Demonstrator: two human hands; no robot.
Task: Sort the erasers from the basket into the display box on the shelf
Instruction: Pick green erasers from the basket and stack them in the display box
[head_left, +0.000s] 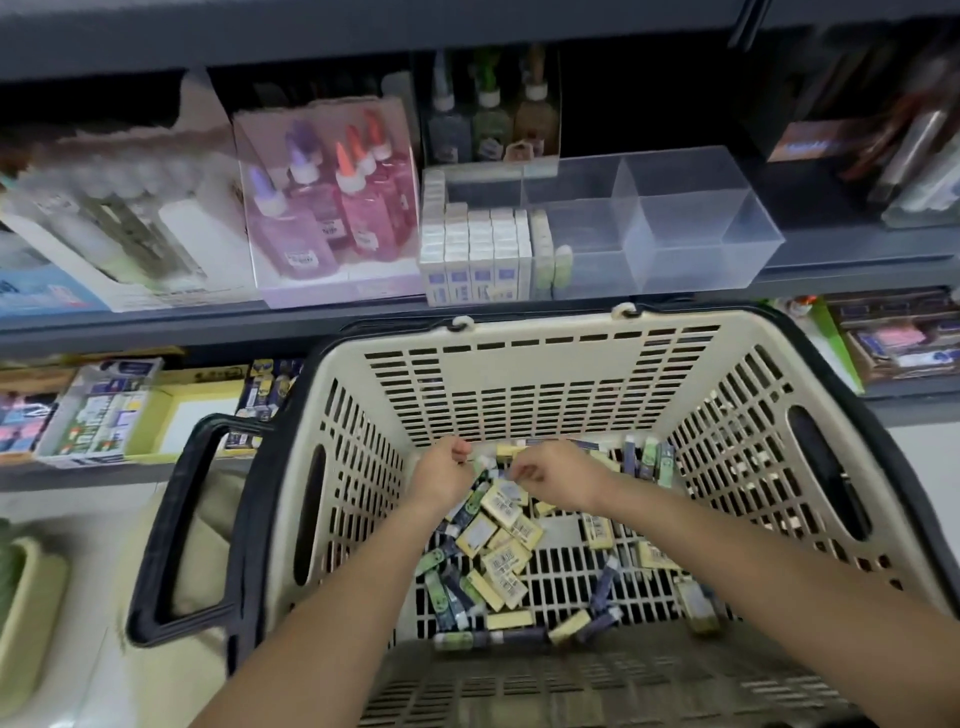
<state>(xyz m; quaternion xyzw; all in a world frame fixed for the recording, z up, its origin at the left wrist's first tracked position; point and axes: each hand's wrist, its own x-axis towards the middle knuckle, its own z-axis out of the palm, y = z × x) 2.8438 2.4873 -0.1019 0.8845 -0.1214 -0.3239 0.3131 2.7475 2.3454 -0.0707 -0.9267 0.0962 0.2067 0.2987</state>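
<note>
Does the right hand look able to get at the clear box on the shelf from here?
Probably yes. The right hand is low in the basket among the erasers, but the clear box stands just past the basket's far rim with nothing between; lifting over that rim should do.

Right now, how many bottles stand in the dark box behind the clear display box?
3, side by side: a grey bottle on the left, a green bottle in the middle, a brown bottle on the right. More may be hidden behind them.
</note>
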